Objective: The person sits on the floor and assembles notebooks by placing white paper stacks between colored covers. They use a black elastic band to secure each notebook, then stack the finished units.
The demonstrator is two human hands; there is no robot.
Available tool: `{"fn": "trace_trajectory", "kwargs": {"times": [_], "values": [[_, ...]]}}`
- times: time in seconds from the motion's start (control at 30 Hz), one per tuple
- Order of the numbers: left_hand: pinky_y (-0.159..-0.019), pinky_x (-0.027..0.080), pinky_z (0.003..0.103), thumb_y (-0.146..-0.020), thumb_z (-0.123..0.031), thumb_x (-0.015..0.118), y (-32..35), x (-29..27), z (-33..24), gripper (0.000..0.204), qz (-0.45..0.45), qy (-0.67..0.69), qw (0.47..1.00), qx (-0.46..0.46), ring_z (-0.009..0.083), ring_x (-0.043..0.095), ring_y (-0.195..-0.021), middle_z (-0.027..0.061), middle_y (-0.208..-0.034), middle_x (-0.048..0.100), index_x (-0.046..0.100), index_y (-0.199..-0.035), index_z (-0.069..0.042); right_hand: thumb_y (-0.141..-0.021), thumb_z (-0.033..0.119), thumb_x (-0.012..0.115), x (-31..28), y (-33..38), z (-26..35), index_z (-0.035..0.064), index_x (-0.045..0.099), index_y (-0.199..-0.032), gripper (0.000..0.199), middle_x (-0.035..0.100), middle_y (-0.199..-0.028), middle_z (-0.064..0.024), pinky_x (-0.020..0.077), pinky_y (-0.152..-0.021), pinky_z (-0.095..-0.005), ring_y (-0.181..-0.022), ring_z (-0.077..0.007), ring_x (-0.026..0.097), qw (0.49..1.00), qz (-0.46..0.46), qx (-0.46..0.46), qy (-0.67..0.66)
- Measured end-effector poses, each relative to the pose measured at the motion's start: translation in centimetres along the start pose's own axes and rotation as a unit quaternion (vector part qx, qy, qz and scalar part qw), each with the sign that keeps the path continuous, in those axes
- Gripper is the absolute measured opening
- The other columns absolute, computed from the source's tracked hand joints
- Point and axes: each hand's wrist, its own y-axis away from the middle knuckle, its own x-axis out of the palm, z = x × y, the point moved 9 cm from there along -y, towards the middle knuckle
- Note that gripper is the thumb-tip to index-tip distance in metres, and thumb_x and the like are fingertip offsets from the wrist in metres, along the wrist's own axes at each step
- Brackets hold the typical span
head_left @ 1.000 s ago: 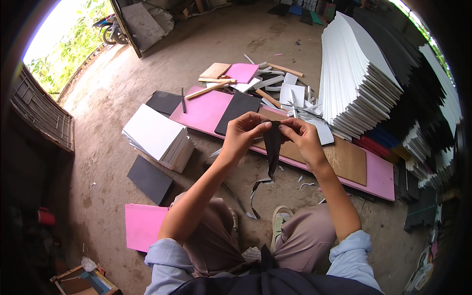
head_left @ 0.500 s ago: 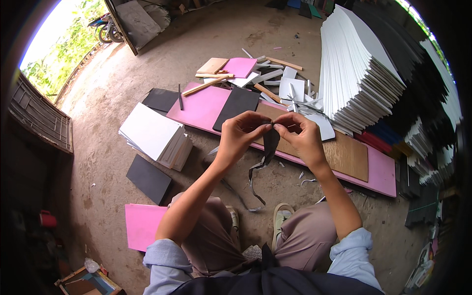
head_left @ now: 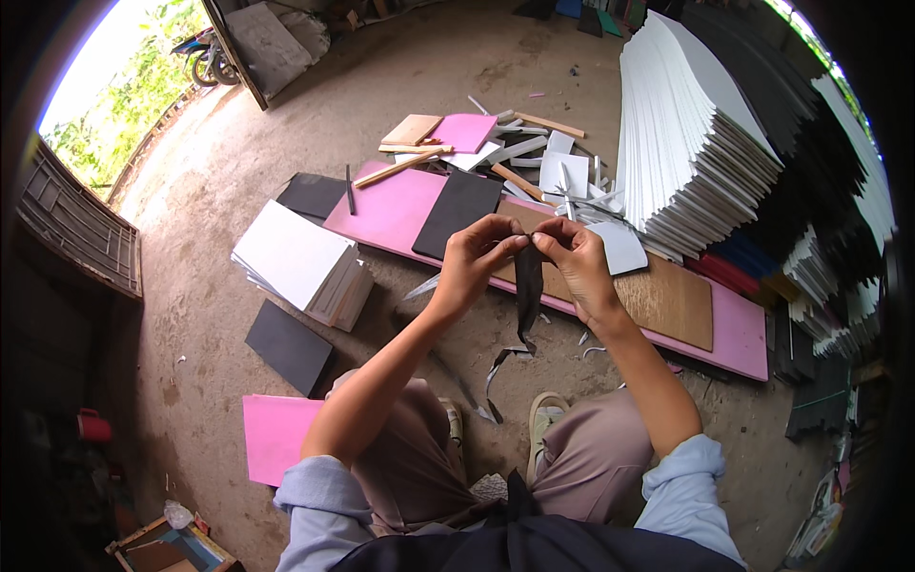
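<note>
Both hands meet in front of me over the near edge of the long board. A black fabric-like strip [head_left: 529, 291] is pinched at its top between my left hand [head_left: 474, 259] and my right hand [head_left: 579, 265], thumbs against the fingers. The strip hangs down between them, and its thin, curling lower end reaches toward the floor near my shoes. Beyond my hands lies the long pink board [head_left: 391, 203], with a black sheet [head_left: 459, 214] and a brown wooden board [head_left: 667, 297] on top of it.
A stack of white sheets [head_left: 295, 255], a dark sheet [head_left: 289, 347] and a pink sheet [head_left: 278, 439] lie on the floor at left. White and wooden offcuts [head_left: 522, 148] are heaped at the board's far side. A tall white sheet stack [head_left: 686, 143] stands at right.
My hands have drawn slightly closer together, still pinching the strip. The strip's dangling part has swung and now hangs straighter and lower.
</note>
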Motion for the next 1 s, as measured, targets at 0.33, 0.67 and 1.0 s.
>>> {"fn": "trace_trajectory", "kwargs": {"times": [0.33,0.67,1.0], "values": [[-0.072,0.040,0.023,-0.091,-0.014,0.042,-0.4,0.2,1.8,0.011,-0.021,0.367,0.930,-0.012,0.0092,0.045,-0.073,0.0008,-0.076,0.043,0.036,-0.097,-0.008,-0.086,0.013,0.044,-1.0,-0.7,-0.5,0.0030,0.047,-0.092,0.012,0.054,-0.081,-0.0058,0.0444,-0.077,-0.0306,-0.082,-0.0200,0.056,0.961,0.012,0.041,-0.273],[-0.061,0.045,0.037,-0.076,-0.029,0.061,0.4,-0.9,-0.1,0.028,0.071,-0.559,0.798,0.214,0.0281,0.057,-0.071,0.0133,-0.080,0.057,0.054,-0.088,-0.004,-0.080,0.029,0.057,-1.1,0.1,0.0,0.0050,0.054,-0.095,0.028,0.058,-0.078,-0.0152,0.0439,-0.061,-0.0358,-0.065,-0.0270,0.056,0.801,0.106,-0.217,0.548],[-0.058,0.046,0.033,-0.087,-0.031,0.045,3.2,-23.4,5.5,0.031,-0.317,-0.096,0.939,-0.094,0.0213,0.060,-0.072,0.0029,-0.077,0.061,0.056,-0.081,-0.003,-0.079,0.022,0.054,-21.1,1.2,-2.2,-0.0012,0.060,-0.077,0.024,0.058,-0.072,-0.0218,0.0435,-0.063,-0.0409,-0.071,-0.0374,0.057,0.748,-0.183,-0.073,0.633]]}}
